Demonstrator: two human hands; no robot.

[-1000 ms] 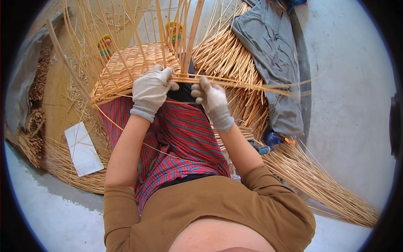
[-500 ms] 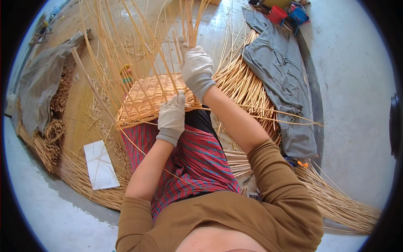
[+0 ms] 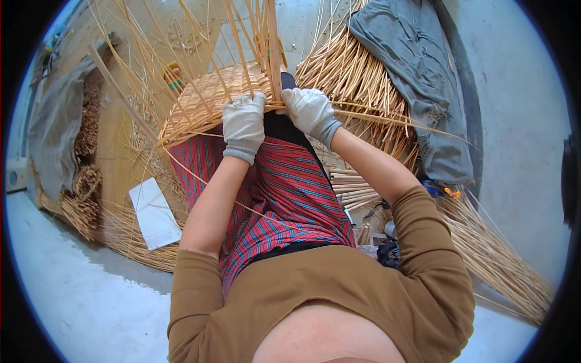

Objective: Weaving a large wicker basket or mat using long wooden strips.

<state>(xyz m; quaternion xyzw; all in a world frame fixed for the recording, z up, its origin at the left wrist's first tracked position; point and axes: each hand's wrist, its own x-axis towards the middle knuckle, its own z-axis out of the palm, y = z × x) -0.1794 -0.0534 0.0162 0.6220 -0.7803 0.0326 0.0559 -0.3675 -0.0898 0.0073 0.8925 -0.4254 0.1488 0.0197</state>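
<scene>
A woven wicker basket base (image 3: 206,94) rests across my lap, with thin upright stakes (image 3: 200,30) rising from its edges. My left hand (image 3: 244,124), in a pale knitted glove, is closed on its near edge, thumb and fingertips against the rim and a stake. At the near right corner stands a thicker wooden post (image 3: 274,54). Beside its foot my gloved right hand (image 3: 310,114) is closed on wicker rods, whose loose ends (image 3: 411,124) trail out to the right. Its fingertips are partly hidden.
Cut wicker rods (image 3: 357,78) lie at the right, partly under a grey cloth (image 3: 405,48). Another bundle (image 3: 496,260) spreads at lower right. A white sheet (image 3: 154,213) and covered bundles (image 3: 88,139) are at the left. Plaid fabric (image 3: 272,193) covers my legs.
My right hand has come down from the upper part of the corner post to the basket's near right corner. My left hand stays on the near edge. The view has shifted a little.
</scene>
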